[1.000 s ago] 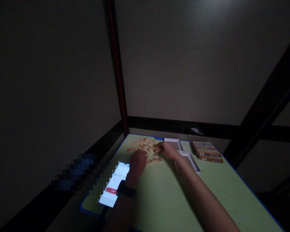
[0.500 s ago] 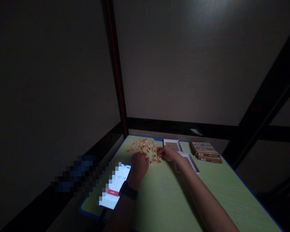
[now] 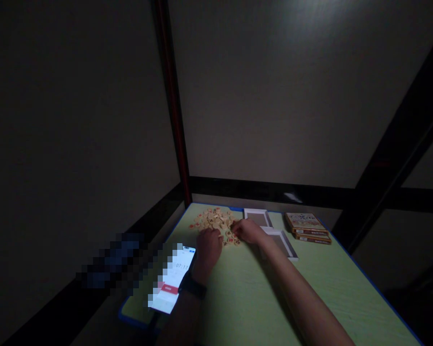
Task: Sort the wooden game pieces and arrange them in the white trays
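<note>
Round wooden Chinese chess pieces lie in a loose heap at the table's far left, some marked in red and some in dark characters. At the near edge of the heap my left hand is closed, its fingers curled downward; whatever they may hold is hidden. My right hand reaches in from the right, thumb and fingers pinched at the heap's right side on what looks like a chess piece. Between both hands sits a small group of pieces, lying face up.
A lit phone showing a timer lies left of my left forearm. Two shallow white box trays, one farther back and one nearer, are beyond my right forearm. Stacked printed boxes stand at the right. Walls border the green table.
My right hand has shifted slightly left, toward the heap. My left hand has barely moved. A few pieces between the hands sit a little differently.
</note>
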`<state>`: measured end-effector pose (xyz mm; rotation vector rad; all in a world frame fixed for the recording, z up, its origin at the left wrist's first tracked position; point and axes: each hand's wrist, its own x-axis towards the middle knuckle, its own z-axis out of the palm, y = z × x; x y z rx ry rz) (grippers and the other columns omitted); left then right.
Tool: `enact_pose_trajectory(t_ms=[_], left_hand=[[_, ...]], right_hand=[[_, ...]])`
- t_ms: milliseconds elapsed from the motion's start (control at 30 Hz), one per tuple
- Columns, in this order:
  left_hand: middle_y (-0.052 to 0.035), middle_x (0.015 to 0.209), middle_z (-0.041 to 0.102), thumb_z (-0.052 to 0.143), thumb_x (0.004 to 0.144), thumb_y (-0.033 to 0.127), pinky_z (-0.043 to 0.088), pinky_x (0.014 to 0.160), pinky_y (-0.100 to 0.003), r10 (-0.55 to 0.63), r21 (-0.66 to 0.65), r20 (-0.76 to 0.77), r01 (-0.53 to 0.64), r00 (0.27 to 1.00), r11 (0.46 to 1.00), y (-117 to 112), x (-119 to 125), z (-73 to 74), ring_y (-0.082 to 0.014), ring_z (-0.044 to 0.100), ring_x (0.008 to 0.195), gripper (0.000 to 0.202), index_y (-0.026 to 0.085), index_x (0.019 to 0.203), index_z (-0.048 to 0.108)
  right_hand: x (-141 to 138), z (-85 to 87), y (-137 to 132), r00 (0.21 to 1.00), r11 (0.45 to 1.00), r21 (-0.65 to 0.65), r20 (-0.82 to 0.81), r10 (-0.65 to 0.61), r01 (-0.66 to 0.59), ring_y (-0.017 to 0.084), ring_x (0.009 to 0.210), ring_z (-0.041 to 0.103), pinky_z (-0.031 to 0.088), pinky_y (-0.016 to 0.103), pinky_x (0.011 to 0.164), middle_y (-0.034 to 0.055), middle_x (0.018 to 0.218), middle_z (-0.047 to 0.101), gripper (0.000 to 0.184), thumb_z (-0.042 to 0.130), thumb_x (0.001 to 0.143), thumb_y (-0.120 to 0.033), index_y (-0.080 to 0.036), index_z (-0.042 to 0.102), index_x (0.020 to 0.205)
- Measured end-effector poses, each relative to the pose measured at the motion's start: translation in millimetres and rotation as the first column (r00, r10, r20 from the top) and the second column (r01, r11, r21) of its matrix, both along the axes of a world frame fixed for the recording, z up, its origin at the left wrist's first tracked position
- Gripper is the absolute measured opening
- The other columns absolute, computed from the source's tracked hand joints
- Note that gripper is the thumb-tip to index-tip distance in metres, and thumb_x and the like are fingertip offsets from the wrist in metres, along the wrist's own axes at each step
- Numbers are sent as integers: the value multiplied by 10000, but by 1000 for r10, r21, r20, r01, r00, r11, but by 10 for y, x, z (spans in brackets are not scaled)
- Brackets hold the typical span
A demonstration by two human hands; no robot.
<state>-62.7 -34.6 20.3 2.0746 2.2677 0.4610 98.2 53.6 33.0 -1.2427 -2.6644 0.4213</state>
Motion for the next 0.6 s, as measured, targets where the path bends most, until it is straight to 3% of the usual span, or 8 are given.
enact_pose_trajectory(t_ms=[233, 433, 533, 600], left_hand=[[-119, 1100, 683, 543, 919, 230, 426, 947, -330, -48, 35, 15, 48, 999, 998, 11, -15, -48, -239, 591, 1084, 237, 171, 1040, 738], [-123, 1106, 691, 548, 888, 152, 428, 968, -328, -59, 55, 69, 56, 996, 997, 36, -33, -98, -234, 605, 1081, 247, 151, 1056, 729], [-132, 1099, 705, 535, 881, 133, 430, 981, -341, -93, 138, 181, 69, 979, 988, 80, -49, -129, -234, 612, 1083, 257, 135, 1069, 711], [-108, 1055, 723, 535, 878, 147, 458, 946, -337, -130, 209, 338, 60, 932, 976, 129, -63, -141, -217, 637, 1034, 229, 155, 1036, 700]], right_hand=[[44, 83, -12, 1000, 1000, 0, 4, -20, 20, 206, 962, 693, 425, 218, 769, 65, 990, 774, 324, 530, 770, -34, -194, 779, 904], [67, 158, -23, 999, 999, -16, -19, -31, 31, 194, 867, 693, 436, 219, 730, 55, 927, 778, 320, 561, 726, -19, -187, 776, 892], [17, 190, -58, 998, 1000, -1, -53, -29, 29, 178, 819, 682, 432, 217, 718, 61, 881, 770, 347, 528, 733, -1, -168, 774, 912], [-41, 197, -91, 995, 1000, 0, -95, -13, 13, 165, 789, 672, 429, 209, 697, 49, 877, 762, 382, 567, 717, -10, -170, 758, 1007]])
